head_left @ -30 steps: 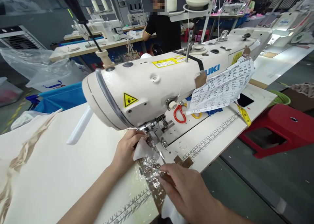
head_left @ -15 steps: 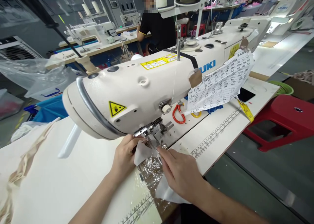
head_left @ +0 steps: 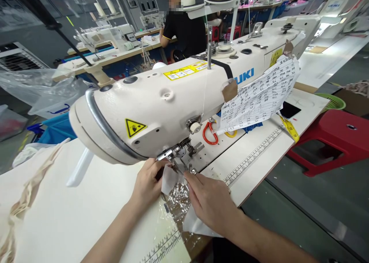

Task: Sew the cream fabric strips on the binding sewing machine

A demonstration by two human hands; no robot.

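A white sewing machine [head_left: 150, 113] spans the middle of the view. Below its needle area, my left hand [head_left: 148, 180] is closed on a small white fabric piece [head_left: 169, 179], its fingertips partly hidden under the machine head. My right hand [head_left: 210, 199] has its fingers pressed together at the front of the presser foot, on the fabric's right side; what lies under the fingertips is too small to make out. More white fabric [head_left: 198, 225] hangs below my right hand. Shiny clear film [head_left: 179, 201] covers the bed between the hands.
Red-handled scissors [head_left: 210, 134] lie behind the needle area. A handwritten sheet [head_left: 256, 97] hangs on the machine arm. Beige cloth [head_left: 27, 193] lies at the left. A red stool [head_left: 343, 136] stands at the right. A person in black [head_left: 187, 34] sits further back.
The small white fabric piece has shifted slightly to the right and up beside my left hand. Both hands have stayed nearly in place.
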